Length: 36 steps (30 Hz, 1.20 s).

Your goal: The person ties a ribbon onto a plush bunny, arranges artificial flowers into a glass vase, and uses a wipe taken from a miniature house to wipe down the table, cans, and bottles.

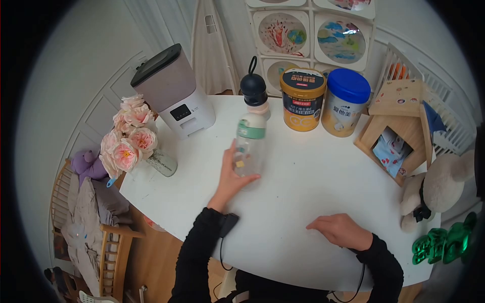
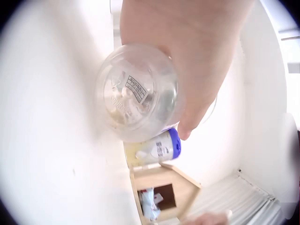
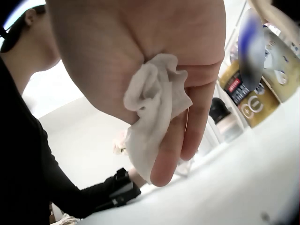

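My left hand [image 1: 230, 178] grips a clear bottle [image 1: 252, 151] with a white lid and a green band, over the middle of the white table [image 1: 288, 202]. In the left wrist view the round base of this bottle faces the camera, with a small printed label on it. Fingers wrap its far side and the thumb lies across the front. My right hand [image 1: 343, 231] is low over the table's right front part. A crumpled white tissue [image 3: 161, 103] is held against its palm and fingers, plain in the right wrist view and hidden in the head view.
Behind the bottle stand a dark-capped bottle [image 1: 253, 91], a gold-and-black tub [image 1: 302, 101] and a blue-lidded can [image 1: 346, 103]. At the left are a dispenser [image 1: 174, 93] and a glass vase [image 1: 164, 164] of pink roses. A wooden house [image 1: 396, 131] and plush toy [image 1: 439, 184] stand right.
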Motion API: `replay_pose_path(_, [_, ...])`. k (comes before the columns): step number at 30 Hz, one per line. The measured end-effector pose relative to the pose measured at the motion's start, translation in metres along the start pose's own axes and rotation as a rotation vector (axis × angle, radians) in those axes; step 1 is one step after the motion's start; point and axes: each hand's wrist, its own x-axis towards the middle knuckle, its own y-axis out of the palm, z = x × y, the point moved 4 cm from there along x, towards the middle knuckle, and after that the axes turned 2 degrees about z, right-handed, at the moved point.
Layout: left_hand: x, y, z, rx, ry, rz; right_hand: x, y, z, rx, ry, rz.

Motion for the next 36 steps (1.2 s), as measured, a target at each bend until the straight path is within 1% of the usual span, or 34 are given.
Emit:
replay_pose_path(1, [0.009, -0.012, 0.004, 0.06, 0.011, -0.058, -0.008, 0.001, -0.003, -0.013, -0.008, 0.001])
replay_pose_path(2, [0.018, -0.021, 0.01, 0.061, 0.02, -0.064, -0.015, 0.003, -0.007, 0.043, 0.018, 0.029])
replay_pose_path(3, [0.026, -0.028, 0.014, 0.131, 0.081, -0.076, -0.018, 0.003, -0.011, 0.103, 0.046, 0.055])
replay_pose_path(4, [0.035, -0.036, 0.019, 0.202, 0.14, -0.082, -0.02, 0.0, -0.011, 0.105, 0.044, 0.048])
replay_pose_path(5, [0.048, -0.043, 0.029, 0.207, 0.144, -0.077, -0.022, -0.003, -0.012, 0.165, 0.114, 0.083])
replay_pose_path(6, [0.062, -0.054, 0.043, 0.142, 0.071, -0.127, -0.024, -0.004, -0.014, 0.227, 0.183, 0.117])
replay_pose_path(7, [0.073, -0.063, 0.055, 0.077, -0.002, -0.18, -0.024, -0.003, -0.015, 0.23, 0.182, 0.11])
replay_pose_path(8, [0.083, -0.067, 0.063, 0.08, 0.003, -0.177, -0.023, -0.001, -0.016, 0.267, 0.164, 0.106])
replay_pose_path(9, [0.092, -0.072, 0.07, 0.098, -0.008, -0.216, -0.023, -0.001, -0.018, 0.301, 0.146, 0.102])
replay_pose_path(10, [0.101, -0.074, 0.075, 0.114, -0.02, -0.256, -0.022, -0.002, -0.018, 0.296, 0.144, 0.097])
replay_pose_path(11, [0.11, -0.074, 0.081, 0.112, -0.014, -0.257, -0.022, -0.001, -0.019, 0.296, 0.156, 0.107])
replay_pose_path(13, [0.122, -0.074, 0.086, 0.149, 0.014, -0.318, -0.024, 0.001, -0.023, 0.298, 0.172, 0.12])
replay_pose_path(17, [0.14, -0.071, 0.09, 0.251, 0.047, -0.338, -0.025, 0.005, -0.033, 0.366, 0.181, 0.134])
replay_pose_path(19, [0.145, -0.071, 0.09, 0.42, 0.123, -0.402, -0.024, 0.005, -0.037, 0.377, 0.198, 0.152])
replay_pose_path(20, [0.148, -0.072, 0.092, 0.422, 0.122, -0.398, -0.024, 0.005, -0.038, 0.386, 0.167, 0.139])
replay_pose_path(21, [0.149, -0.072, 0.09, 0.533, 0.126, -0.432, -0.023, 0.004, -0.039, 0.395, 0.138, 0.127])
replay_pose_path(22, [0.149, -0.073, 0.089, 0.642, 0.13, -0.468, -0.023, 0.004, -0.038, 0.399, 0.141, 0.129])
replay_pose_path(23, [0.15, -0.073, 0.089, 0.64, 0.124, -0.465, -0.022, 0.004, -0.038, 0.411, 0.172, 0.143])
replay_pose_path(24, [0.152, -0.075, 0.092, 0.621, 0.086, -0.478, -0.022, 0.004, -0.039, 0.423, 0.203, 0.157])
replay_pose_path(25, [0.152, -0.077, 0.094, 0.603, 0.048, -0.491, -0.022, 0.005, -0.04, 0.424, 0.206, 0.161])
replay_pose_path(26, [0.152, -0.078, 0.094, 0.601, 0.045, -0.491, -0.023, 0.005, -0.04, 0.402, 0.185, 0.157])
replay_pose_path(28, [0.153, -0.082, 0.098, 0.307, -0.003, -0.502, -0.021, 0.005, -0.041, 0.382, 0.164, 0.149])
replay_pose_path(29, [0.152, -0.081, 0.099, 0.308, -0.004, -0.5, -0.021, 0.004, -0.041, 0.401, 0.171, 0.153])
replay_pose_path(30, [0.149, -0.078, 0.09, 0.135, -0.065, -0.489, -0.021, 0.004, -0.041, 0.419, 0.178, 0.159])
replay_pose_path(31, [0.148, -0.076, 0.09, -0.038, -0.127, -0.475, -0.021, 0.004, -0.042, 0.422, 0.179, 0.161])
replay_pose_path(32, [0.148, -0.076, 0.092, -0.038, -0.132, -0.475, -0.021, 0.004, -0.042, 0.445, 0.186, 0.163])
replay_pose_path(34, [0.149, -0.078, 0.097, -0.069, -0.059, -0.443, -0.02, 0.005, -0.044, 0.471, 0.197, 0.168])
replay_pose_path(35, [0.149, -0.079, 0.101, -0.071, -0.064, -0.443, -0.019, 0.005, -0.044, 0.457, 0.179, 0.154])
replay_pose_path(36, [0.149, -0.077, 0.102, -0.131, -0.066, -0.407, -0.018, 0.004, -0.044, 0.442, 0.162, 0.14])
